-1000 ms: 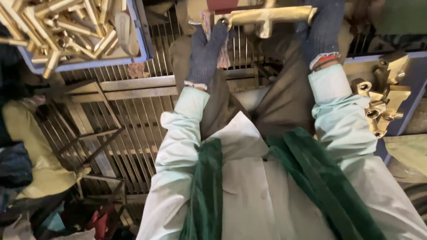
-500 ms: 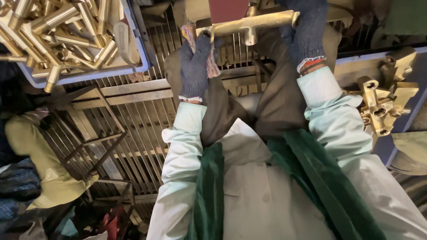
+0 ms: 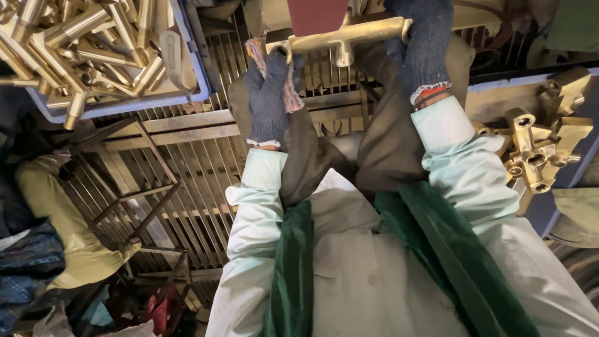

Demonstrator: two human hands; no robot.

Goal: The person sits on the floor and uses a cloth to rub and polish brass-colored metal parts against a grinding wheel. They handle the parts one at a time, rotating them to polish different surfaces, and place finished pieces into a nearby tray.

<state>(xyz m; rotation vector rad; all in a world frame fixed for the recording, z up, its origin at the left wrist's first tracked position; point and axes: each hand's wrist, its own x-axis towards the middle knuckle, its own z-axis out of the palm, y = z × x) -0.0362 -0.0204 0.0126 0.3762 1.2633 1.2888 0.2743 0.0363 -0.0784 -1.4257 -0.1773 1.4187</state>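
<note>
Both arms reach forward and away from the body, sleeves in pale mint cloth down to the wrists. The left hand (image 3: 269, 93), in a dark knitted glove, is closed in a fist with the back of the hand facing up, wrist fairly straight. The right hand (image 3: 424, 47), gloved the same, is curled shut too, held a little farther forward and higher in view. A red band shows at the right wrist. The hands sit well apart, roughly level with each other.
</note>
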